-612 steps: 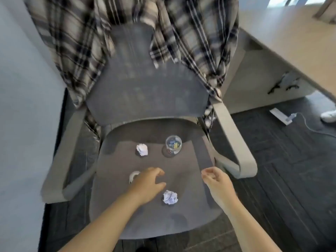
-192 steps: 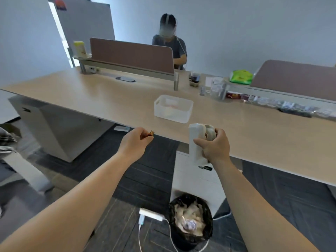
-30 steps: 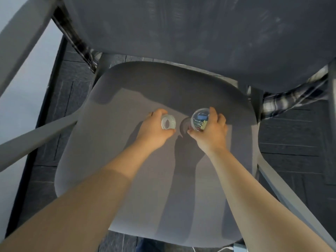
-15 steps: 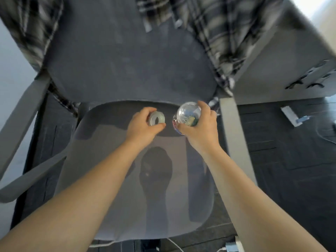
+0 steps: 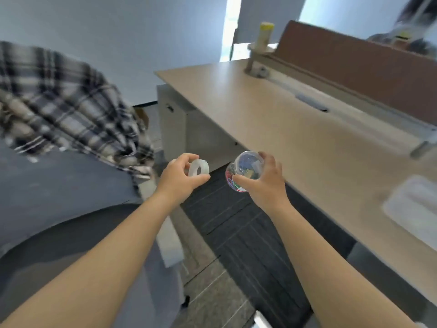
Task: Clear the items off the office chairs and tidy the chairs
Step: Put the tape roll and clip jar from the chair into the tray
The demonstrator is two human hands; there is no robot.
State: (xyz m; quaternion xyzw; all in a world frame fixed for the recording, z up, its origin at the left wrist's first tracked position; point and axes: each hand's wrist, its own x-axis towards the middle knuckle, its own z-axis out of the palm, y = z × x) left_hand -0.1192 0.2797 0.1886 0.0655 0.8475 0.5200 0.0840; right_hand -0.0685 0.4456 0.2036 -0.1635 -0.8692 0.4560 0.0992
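My left hand (image 5: 179,179) grips a clear roll of tape (image 5: 199,168) between thumb and fingers. My right hand (image 5: 264,185) holds a small clear jar of coloured paper clips (image 5: 243,171), tilted on its side. Both are in the air over the dark floor, between the grey office chair (image 5: 59,192) at the left and the wooden desk (image 5: 307,138) at the right. A plaid shirt (image 5: 63,107) hangs over the chair's backrest. The chair's light grey armrest (image 5: 169,240) shows below my left forearm.
A white plastic bin (image 5: 413,209) sits on the desk at the right edge. A brown divider panel (image 5: 354,67) runs along the desk's far side, with a person behind it. A yellow-capped bottle (image 5: 264,34) stands on a stand at the desk's far end. A grey cabinet (image 5: 175,129) stands under the desk.
The view has swung from the chair seat to the right, toward the desk. Both hands have carried the tape roll and the jar off the seat and out over the floor.
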